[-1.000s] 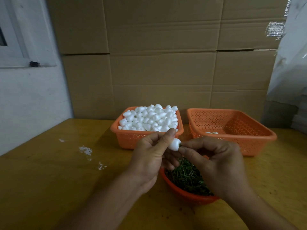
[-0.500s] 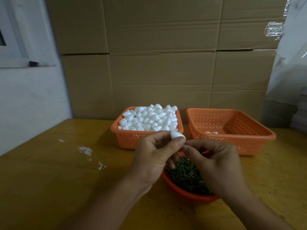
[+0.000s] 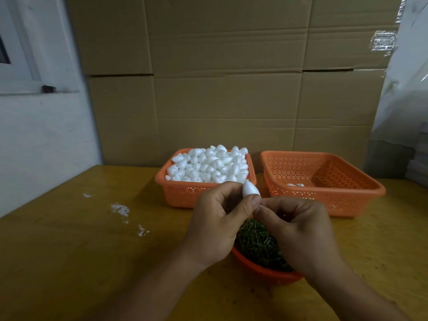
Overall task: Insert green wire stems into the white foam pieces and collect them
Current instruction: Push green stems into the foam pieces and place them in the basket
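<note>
Standing nearly upright now, a white teardrop foam piece point(image 3: 249, 188) has swung from lying sideways 1 second ago to pointing its tip up, just in front of the basket of loose foam pieces point(image 3: 185, 193). That turn suggests a green stem is being pushed into its base, though no stem is visible at the joint. The left hand point(image 3: 216, 228) pinches the piece between thumb and curled fingers. The right hand point(image 3: 298, 230) meets it from below, fingertips pinched together, apparently on a stem hidden from view. Both hands hover over a round orange bowl point(image 3: 261, 269) of green wire stems point(image 3: 257, 242). The right-hand collecting basket point(image 3: 324, 198) holds only a few pieces, so the work looks early.
</note>
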The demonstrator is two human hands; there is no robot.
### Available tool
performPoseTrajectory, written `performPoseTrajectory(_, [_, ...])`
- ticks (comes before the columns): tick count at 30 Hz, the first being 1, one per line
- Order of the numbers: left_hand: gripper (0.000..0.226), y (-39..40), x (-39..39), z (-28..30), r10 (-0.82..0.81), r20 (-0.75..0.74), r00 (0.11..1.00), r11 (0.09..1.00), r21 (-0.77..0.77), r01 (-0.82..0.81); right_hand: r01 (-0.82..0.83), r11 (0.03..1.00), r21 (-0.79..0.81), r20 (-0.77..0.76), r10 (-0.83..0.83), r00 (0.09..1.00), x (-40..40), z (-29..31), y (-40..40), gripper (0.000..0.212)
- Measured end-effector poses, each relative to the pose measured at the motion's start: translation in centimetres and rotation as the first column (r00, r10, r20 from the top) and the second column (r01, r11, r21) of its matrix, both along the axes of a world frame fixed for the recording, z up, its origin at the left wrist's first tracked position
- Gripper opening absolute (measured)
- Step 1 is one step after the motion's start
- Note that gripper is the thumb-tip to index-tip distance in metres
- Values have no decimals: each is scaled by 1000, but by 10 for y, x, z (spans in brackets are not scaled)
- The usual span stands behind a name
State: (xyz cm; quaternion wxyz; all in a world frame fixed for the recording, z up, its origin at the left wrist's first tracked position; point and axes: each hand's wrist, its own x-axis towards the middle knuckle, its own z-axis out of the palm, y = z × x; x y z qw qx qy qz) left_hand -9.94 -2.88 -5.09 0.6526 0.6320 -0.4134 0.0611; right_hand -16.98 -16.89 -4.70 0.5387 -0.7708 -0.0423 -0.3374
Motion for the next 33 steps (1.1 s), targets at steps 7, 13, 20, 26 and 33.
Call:
performPoseTrajectory(7, [10, 1, 1, -1, 11, 15, 1000, 999, 32, -11, -31, 995, 95, -24, 34, 999, -1, -1, 5, 10])
performPoseTrajectory(13, [4, -1, 3, -5, 20, -24, 1000, 1000, -3, -20, -76, 991, 112, -52, 82, 995, 0, -2, 4, 12])
performPoseTrajectory(20, [44, -5, 1, -7, 28, -99, 995, 999, -25, -30, -50, 992, 115, -80, 59, 995, 5, 3, -2, 13])
performPoseTrajectory(26, [16, -3, 1, -13, 133, -14, 991, 989, 66, -132, 266, 960, -87, -145, -276, 950, 40, 19, -58, 16])
performPoseTrajectory(33, [30, -5, -2, -13, 174, -25, 984, 976, 139, -169, 436, 822, -367, -317, -551, 772, 91, 37, -122, 17])
